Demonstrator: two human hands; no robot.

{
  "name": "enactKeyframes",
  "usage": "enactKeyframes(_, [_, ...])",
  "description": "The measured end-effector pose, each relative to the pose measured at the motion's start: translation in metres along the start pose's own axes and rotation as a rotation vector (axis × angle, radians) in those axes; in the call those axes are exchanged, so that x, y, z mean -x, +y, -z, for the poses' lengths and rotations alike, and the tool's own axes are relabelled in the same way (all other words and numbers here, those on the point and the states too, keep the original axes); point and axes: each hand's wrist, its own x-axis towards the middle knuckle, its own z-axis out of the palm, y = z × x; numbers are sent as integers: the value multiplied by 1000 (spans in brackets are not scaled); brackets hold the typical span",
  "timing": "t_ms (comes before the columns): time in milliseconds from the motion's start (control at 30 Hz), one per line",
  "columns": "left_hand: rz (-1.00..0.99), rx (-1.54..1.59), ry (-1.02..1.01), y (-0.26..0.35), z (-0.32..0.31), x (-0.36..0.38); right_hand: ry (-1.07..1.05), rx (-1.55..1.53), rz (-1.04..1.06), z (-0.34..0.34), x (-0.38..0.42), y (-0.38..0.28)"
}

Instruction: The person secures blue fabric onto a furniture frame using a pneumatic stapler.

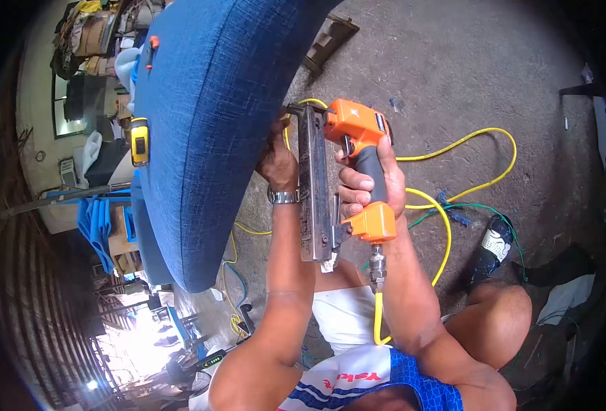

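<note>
My right hand (379, 179) is wrapped around the black grip of an orange pneumatic staple gun (361, 122). A yellow air hose (379, 318) joins the gun at a metal coupling. The gun's nose is at the hidden side of a large blue upholstered piece (214, 116). My left hand (278, 163), with a metal watch on the wrist, is closed against that same side, close to the gun's nose. Its fingertips are partly hidden by the upholstery. The blue piece stands tilted on its edge, and its far side is out of sight.
A yellow tape measure (139, 142) and a small orange-handled tool (154, 42) lie on the blue piece. The yellow hose loops over the concrete floor (447, 82), near a green cord (481, 205). A wooden piece (331, 42) lies behind. Blue fabric (96, 229) hangs at left.
</note>
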Motion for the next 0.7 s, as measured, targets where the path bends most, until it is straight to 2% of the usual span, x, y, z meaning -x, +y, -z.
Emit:
enactKeyframes(67, [-69, -287, -54, -11, 3, 3, 31, -14, -16, 1, -1, 2])
enactKeyframes(100, [-40, -473, -109, 6, 9, -1, 41, -18, -24, 2, -3, 2])
enactKeyframes(167, [-12, -449, -89, 2, 10, -6, 49, -16, -26, 6, -7, 4])
enactKeyframes(200, [-12, -239, -14, -19, 2, -1, 54, -17, -28, 8, -7, 6])
enactKeyframes(267, [-8, -34, 79, -46, -7, 7, 49, -40, -40, 9, -8, 10])
enactKeyframes(300, [-3, -42, 99, -49, -7, 9, 43, -52, -50, 10, -9, 11])
enactKeyframes(367, [80, -363, -116, -54, -17, 16, 46, -84, -61, 15, -4, 5])
enactKeyframes(400, [161, -671, -348, -51, -18, 14, 54, -100, -66, 15, -3, 4])
enactKeyframes(467, [113, -814, -446, -45, -10, 13, 35, -114, -90, 16, -5, 5])
enactKeyframes(533, [-94, -500, -202, -29, 1, 20, -20, -123, -124, 23, -6, 1])
enactKeyframes(567, [-82, -265, -125, -19, 7, 19, -20, -108, -139, 25, -6, -1])
enactKeyframes(667, [162, 354, -22, 11, 17, 19, -17, -59, -118, 21, -8, 2])
enactKeyframes(700, [256, 533, 14, 19, 18, 19, 56, -103, -109, 18, -5, 2])
